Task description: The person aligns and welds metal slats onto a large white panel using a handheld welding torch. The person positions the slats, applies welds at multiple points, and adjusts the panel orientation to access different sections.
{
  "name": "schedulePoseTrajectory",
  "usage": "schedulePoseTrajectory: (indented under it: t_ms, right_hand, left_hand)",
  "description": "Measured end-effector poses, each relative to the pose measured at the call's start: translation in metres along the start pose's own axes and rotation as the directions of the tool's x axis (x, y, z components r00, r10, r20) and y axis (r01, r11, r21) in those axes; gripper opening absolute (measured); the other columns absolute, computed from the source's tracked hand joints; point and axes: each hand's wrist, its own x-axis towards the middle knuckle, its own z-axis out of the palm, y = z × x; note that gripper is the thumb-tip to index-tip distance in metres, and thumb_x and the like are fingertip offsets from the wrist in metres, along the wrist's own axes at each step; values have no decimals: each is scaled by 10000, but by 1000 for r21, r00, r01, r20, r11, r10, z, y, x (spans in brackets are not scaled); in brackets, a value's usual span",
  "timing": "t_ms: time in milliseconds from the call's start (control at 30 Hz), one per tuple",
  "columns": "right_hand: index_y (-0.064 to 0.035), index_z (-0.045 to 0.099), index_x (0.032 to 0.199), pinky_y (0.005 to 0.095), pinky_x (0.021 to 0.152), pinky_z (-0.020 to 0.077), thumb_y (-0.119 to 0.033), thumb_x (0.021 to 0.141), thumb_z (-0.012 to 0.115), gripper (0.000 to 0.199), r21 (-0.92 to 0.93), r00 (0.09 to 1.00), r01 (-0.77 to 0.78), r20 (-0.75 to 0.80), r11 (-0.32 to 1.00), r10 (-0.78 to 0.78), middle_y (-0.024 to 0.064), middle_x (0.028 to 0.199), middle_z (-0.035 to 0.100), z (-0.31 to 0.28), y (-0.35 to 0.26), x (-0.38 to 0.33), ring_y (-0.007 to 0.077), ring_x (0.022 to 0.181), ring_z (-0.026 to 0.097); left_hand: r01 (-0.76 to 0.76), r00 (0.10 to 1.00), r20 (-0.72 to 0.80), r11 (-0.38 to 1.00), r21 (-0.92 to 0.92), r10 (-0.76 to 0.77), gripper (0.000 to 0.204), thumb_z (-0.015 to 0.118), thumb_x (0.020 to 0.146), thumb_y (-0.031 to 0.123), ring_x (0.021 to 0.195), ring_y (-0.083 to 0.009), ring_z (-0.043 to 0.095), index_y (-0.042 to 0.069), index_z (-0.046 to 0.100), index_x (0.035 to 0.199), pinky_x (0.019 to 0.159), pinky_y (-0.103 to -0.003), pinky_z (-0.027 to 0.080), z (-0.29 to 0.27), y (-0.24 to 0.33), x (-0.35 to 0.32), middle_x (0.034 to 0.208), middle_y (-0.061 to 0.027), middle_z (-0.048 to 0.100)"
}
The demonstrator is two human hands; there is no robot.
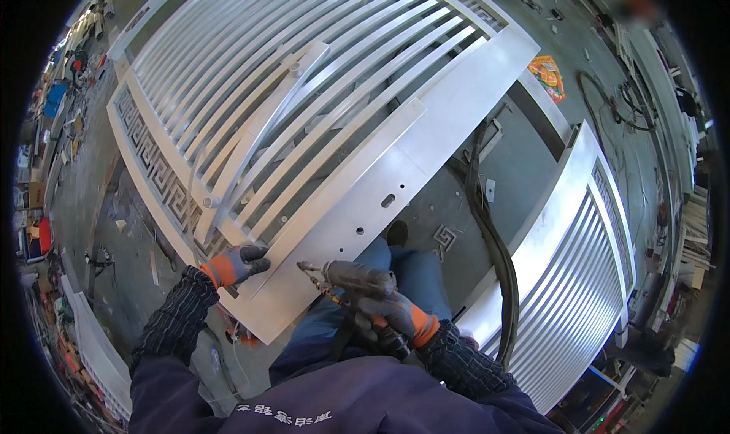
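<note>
A: Bracing left hand (237,265), fingers flat and not gripping, on the near corner of the metal gate (357,183), lower left of centre. Right hand (388,310) clenched around a welding torch (346,276), nozzle almost at the gate's lower edge.

B: Risks?

A: Torch tip close to left glove; likely burn or spatter if either slips. Knee (395,270) directly under the nozzle, sparks dropping there.

B: Anything else?

A: Thick black hose (494,244) looping right of centre, could snag and jerk the torch off line.
</note>
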Motion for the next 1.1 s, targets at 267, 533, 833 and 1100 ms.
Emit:
schedulePoseTrajectory:
  t_ms: [267,533,833,1100]
  right_hand:
    - [-31,605,1177,311,613,512,-250,1021,583,270,40,996,73,-62,997,-71,75,874,642,5,1,-8,172,700,619]
    - [10,614,1134,315,615,521,-297,1019,548,334,175,983,177,-84,968,-164,82,844,643,16,19,-9,197,661,617]
    - [-20,584,1203,263,580,525,-378,1023,570,402,207,989,140,19,968,-147,47,804,617,9,35,1,144,613,606]
    - [-22,640,1158,236,600,537,-365,1016,602,373,194,985,133,82,972,-151,16,845,641,-5,47,12,89,662,616]
  left_hand:
    - [-24,999,-30,999,44,26,642,621,968,524,1233,-331,608,22,601,1368,1045,-387,467,9,6,-1,1326,-219,639]
    - [-89,990,-97,987,134,102,664,617,963,561,1150,-335,651,-3,633,1312,1006,-380,489,9,13,-2,1248,-225,679]
    - [24,991,-133,999,44,-18,676,630,958,566,1135,-265,657,-1,631,1325,986,-352,497,19,16,2,1239,-182,695]
    - [-52,973,-218,993,111,75,626,665,940,549,1052,-237,671,24,666,1281,937,-348,516,24,3,5,1176,-158,714]
